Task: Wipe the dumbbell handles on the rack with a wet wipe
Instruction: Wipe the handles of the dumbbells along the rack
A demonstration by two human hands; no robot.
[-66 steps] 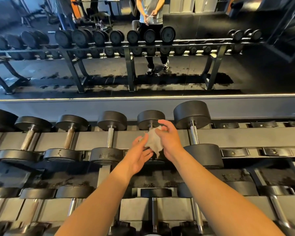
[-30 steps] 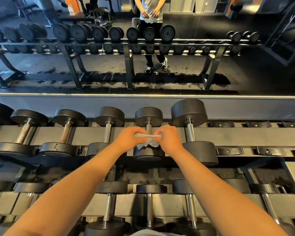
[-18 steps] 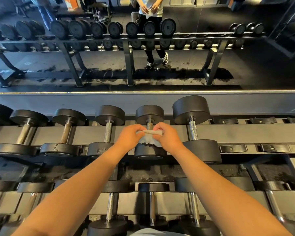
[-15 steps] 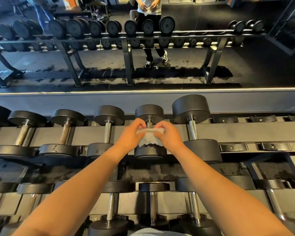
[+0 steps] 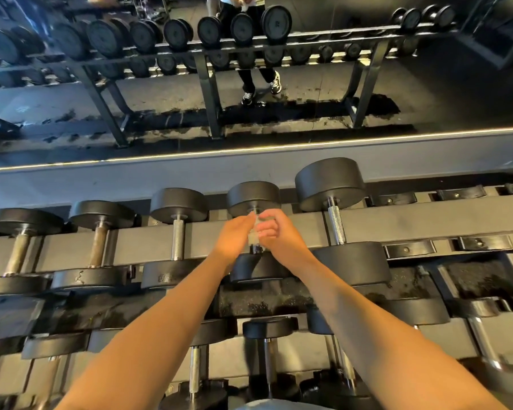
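On the top tier of the dark rack lies a row of black dumbbells with metal handles. Both hands meet over the handle of one mid-row dumbbell. A pale wet wipe shows as a thin strip between them, wrapped on that handle. My right hand curls its fingers round the wipe and handle from the right. My left hand closes on it from the left; its fingers are mostly hidden. The handle itself is almost fully covered.
A larger dumbbell sits just right of my hands, a smaller one just left. Further right are vacant cradles. A lower tier holds more dumbbells. A wall mirror behind reflects the rack and a person.
The wipe was held spread between both hands above the dumbbell; now both hands have closed together on its handle with the wipe wrapped around it.
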